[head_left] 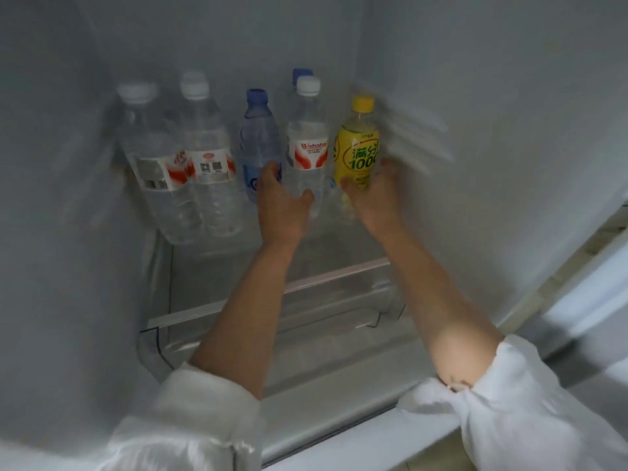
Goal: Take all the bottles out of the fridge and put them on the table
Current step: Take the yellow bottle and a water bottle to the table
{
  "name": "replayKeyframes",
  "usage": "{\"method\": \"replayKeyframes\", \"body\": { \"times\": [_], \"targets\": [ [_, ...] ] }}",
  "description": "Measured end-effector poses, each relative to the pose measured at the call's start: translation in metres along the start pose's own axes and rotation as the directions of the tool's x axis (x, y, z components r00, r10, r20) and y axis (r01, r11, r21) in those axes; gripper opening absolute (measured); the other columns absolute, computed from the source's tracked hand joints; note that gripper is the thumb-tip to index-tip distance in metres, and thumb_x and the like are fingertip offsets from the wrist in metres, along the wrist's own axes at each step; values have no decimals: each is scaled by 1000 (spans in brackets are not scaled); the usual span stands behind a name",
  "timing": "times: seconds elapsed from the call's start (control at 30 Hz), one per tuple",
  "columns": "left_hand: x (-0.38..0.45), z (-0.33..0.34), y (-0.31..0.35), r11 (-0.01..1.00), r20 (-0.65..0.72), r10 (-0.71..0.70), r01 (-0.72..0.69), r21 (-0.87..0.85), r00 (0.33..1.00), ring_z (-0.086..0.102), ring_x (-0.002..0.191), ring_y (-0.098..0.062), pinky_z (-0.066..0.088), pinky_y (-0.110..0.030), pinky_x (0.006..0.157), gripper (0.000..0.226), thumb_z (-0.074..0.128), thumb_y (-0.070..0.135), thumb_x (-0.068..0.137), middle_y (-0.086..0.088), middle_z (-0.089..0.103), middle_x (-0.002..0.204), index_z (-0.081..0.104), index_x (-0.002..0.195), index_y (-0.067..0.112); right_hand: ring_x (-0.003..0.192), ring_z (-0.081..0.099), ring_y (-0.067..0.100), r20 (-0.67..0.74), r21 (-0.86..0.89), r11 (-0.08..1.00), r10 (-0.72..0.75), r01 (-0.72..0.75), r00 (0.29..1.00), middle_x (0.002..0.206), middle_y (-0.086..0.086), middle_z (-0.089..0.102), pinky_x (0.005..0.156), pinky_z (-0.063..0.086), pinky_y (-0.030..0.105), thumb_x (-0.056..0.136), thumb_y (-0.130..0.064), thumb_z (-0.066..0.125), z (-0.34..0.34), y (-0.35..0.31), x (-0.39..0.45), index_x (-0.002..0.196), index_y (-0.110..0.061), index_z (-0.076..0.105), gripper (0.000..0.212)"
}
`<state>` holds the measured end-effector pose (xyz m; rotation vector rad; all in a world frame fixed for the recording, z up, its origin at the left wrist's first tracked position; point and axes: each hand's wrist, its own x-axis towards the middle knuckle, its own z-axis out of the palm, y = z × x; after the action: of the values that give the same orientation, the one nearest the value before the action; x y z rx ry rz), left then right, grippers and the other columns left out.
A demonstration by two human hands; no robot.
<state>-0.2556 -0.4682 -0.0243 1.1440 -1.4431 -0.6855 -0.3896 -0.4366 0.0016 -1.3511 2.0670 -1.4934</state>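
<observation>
Both arms reach deep into the fridge, sleeves pushed up past the elbows. The bottles stand in a row on a glass shelf at the back.

The left hand is spread wide around the lower body of the white-capped bottle with a red-and-white label. Its fingers slip into the gap between that bottle and the blue-capped bottle to the left, and the thumb lies across the front near the base. The grip looks only part closed, though blur makes it hard to say how firmly it presses.

The right hand cups the yellow bottle (yellow cap, green characters on the label) from below and from the right, with the thumb in front under the label and the fingers behind. The hand is wrapped on it, bottle upright.

Another blue cap shows just behind the white-capped bottle. Two larger clear bottles stand at the left end of the row, touching each other and clear of both hands.
</observation>
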Motion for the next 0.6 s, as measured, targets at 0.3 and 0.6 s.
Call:
{"method": "replayKeyframes", "body": {
  "times": [0.3, 0.6],
  "targets": [
    [31, 27, -5, 995, 73, -7, 14, -100, 997, 58, 107, -12, 46, -14, 83, 70, 87, 13, 68, 1, 58, 120, 43, 123, 9, 100, 66, 26, 91, 185, 982, 17, -33, 996, 110, 16, 67, 85, 54, 46, 68, -14, 84, 15, 8, 24, 116, 1, 57, 56],
    [30, 30, -7, 997, -1, -34, 34, -67, 999, 63, 102, -16, 52, -27, 82, 70, 91, 17, 59, -5, 63, 114, 46, 112, 11, 93, 67, 18, 17, 279, 959, 56, -59, 998, 104, 5, 68, 80, 56, 35, 66, -20, 85, 19, 21, 18, 113, -9, 56, 56]
  ]
}}
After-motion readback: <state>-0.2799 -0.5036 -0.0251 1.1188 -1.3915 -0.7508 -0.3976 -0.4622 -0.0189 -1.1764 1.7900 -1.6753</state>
